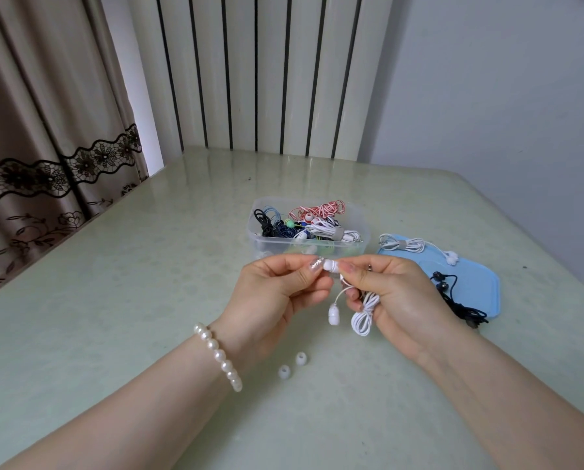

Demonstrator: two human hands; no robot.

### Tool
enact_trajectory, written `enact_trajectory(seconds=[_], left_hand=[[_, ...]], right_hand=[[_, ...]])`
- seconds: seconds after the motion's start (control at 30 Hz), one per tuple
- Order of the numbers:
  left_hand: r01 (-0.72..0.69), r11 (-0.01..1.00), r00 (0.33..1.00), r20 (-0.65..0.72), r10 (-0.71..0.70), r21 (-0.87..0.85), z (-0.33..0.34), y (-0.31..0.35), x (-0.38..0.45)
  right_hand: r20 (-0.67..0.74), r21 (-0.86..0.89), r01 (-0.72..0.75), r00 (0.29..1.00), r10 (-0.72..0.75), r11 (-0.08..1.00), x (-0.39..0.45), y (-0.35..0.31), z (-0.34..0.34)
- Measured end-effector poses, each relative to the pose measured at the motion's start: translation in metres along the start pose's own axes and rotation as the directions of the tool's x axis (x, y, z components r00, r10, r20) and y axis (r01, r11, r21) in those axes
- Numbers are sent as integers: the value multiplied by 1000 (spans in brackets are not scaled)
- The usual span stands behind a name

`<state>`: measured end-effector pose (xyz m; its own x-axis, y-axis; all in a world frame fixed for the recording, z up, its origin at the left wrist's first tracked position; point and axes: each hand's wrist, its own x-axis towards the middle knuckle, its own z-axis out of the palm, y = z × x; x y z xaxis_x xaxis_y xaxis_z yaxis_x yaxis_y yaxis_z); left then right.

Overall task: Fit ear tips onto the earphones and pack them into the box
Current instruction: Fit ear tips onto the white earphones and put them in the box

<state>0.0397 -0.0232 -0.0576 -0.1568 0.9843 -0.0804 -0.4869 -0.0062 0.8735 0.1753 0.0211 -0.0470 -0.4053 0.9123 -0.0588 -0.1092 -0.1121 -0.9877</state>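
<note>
At the centre of the frame, the left hand [277,286] and the right hand [389,293] meet over the table [114,300], fingers of both pinching one white earbud [330,266] between them. The right hand also grips the coiled white cable [365,315], and a second earbud [334,313] dangles below. Two loose ear tips [292,365] lie on the table lower down (just beside each other). Above, the clear box [309,228] holds tangled earphones; right of it, a blue lid [467,283] carries two more sets.
</note>
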Motion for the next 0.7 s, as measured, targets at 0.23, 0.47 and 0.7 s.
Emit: enact_trajectory(seconds=[0.23, 0.47, 0.7], left_hand=[[-149, 972, 988, -18, 155, 181, -1, 3, 0], [-115, 961, 992, -20, 124, 251, -2, 3, -1], [84, 991, 996, -6, -84, 104, -1, 2, -2]], right_hand=[[-40, -21, -52, 998, 51, 998, 0, 0, 0], [-52, -87, 1, 999, -6, 996, -1, 0, 0], [-24, -397, 254, 958, -287, 882, -2, 1, 0]])
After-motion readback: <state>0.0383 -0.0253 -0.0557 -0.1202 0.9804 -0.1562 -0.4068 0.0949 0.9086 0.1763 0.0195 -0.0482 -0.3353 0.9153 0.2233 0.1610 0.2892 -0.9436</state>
